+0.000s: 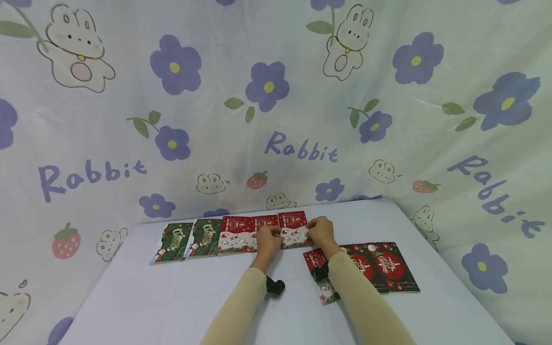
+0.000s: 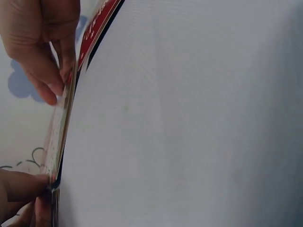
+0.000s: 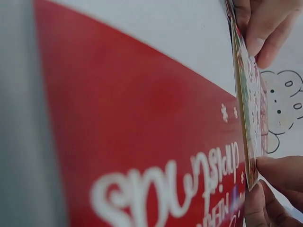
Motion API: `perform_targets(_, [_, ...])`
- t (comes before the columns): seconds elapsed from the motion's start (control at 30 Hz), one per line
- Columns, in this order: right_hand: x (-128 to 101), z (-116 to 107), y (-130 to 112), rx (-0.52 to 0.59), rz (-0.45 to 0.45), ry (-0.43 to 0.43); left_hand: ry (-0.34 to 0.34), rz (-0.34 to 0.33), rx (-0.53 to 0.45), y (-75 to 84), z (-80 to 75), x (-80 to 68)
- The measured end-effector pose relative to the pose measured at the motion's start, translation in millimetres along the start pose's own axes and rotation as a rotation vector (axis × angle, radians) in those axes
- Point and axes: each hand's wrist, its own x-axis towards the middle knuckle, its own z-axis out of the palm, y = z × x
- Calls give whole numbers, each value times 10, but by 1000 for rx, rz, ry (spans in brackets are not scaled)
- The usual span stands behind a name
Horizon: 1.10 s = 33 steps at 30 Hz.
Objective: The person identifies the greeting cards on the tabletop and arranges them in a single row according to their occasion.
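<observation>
Two hands meet at the centre of the head view over one red-and-white Christmas card (image 1: 294, 230), the rightmost piece in a row laid along the far edge of the table (image 1: 172, 297). The left hand (image 1: 268, 241) pinches the card's left edge and the right hand (image 1: 321, 231) pinches its right edge, fingers curled narrow around the rim. In the left wrist view the fingertips (image 2: 53, 90) clamp a thin edge that bows slightly between the two grips, so the card looks light, thin and flexible, likely glossy and a little slippery; holding it by opposite edges, as now, seems the safest way to avoid creasing it. Its long axis appears to run from near to far across the table, red printed end toward the backdrop, white snowy end toward the person.

Left of it in the row sit another red card (image 1: 237, 234) and two green Christmas cards (image 1: 189, 239). Right of centre, nearer the person, lies a fan of dark cards with red circles (image 1: 384, 266), partly under the right forearm. The right wrist view is filled by a blurred red card with white lettering (image 3: 142, 156). A rabbit-and-flower cloth (image 1: 267, 86) hangs behind
</observation>
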Motion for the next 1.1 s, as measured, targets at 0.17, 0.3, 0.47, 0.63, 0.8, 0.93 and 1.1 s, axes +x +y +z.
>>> perform_targets(0.17, [0, 17, 4, -12, -10, 2, 7, 3, -17, -15, 7, -6])
perform_targets(0.3, [-2, 23, -7, -26, -15, 4, 26, 33, -8, -37, 24, 3])
perform_targets(0.47, [-19, 12, -33, -24, -19, -4, 33, 32, 0, -48, 41, 6])
perform_targets(0.63, [-15, 15, -29, -26, -27, 3, 42, 45, 14, -50, 45, 1])
perform_targets(0.8, [-4, 34, -17, -26, -24, 9, 53, 41, 16, -55, 49, -5])
perform_targets(0.93, [2, 44, -23, -29, -19, 7, 52, 45, 12, -58, 45, -9])
perform_targets(1.1, [4, 48, -36, -40, -15, 0, 41, 53, 16, -58, 37, -4])
